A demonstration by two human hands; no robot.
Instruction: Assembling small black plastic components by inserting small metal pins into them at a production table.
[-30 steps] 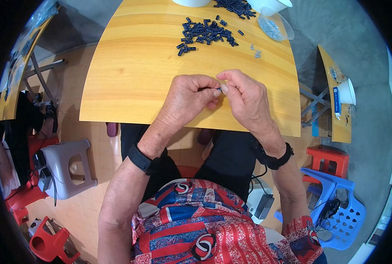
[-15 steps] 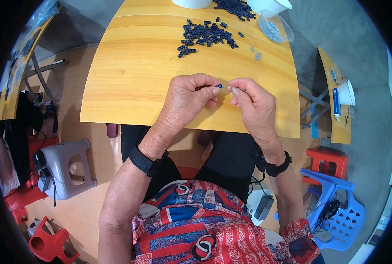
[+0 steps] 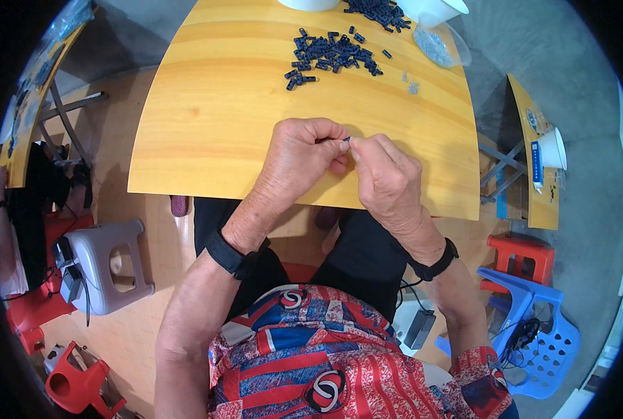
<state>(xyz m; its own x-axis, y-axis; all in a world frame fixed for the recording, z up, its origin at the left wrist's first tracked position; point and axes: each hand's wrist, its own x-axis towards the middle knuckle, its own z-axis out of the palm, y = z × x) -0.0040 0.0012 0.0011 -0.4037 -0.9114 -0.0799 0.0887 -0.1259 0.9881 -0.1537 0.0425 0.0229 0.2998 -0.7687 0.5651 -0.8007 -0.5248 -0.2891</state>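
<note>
My left hand (image 3: 299, 152) pinches a small black plastic part (image 3: 346, 139) between thumb and forefinger, above the near half of the table. Only a sliver of that part shows. Up against it is my right hand (image 3: 390, 174), its thumb and fingers closed at the part's end; whatever they hold is hidden. Beyond the hands lies a loose heap of similar black parts (image 3: 334, 52), short and tube-like. A few tiny silvery pieces (image 3: 413, 89) rest to the right of this heap.
At the table's far edge are another black heap (image 3: 378, 12), a white bowl (image 3: 310, 3), a white container (image 3: 437, 10) and a clear dish of tiny silvery pieces (image 3: 434, 49). Stools flank me, grey (image 3: 105, 265) and blue (image 3: 542, 342). A person sits at far left.
My right hand has moved left and turned inward, closing the gap to the black part. My left hand keeps its pinch in nearly the same place.
</note>
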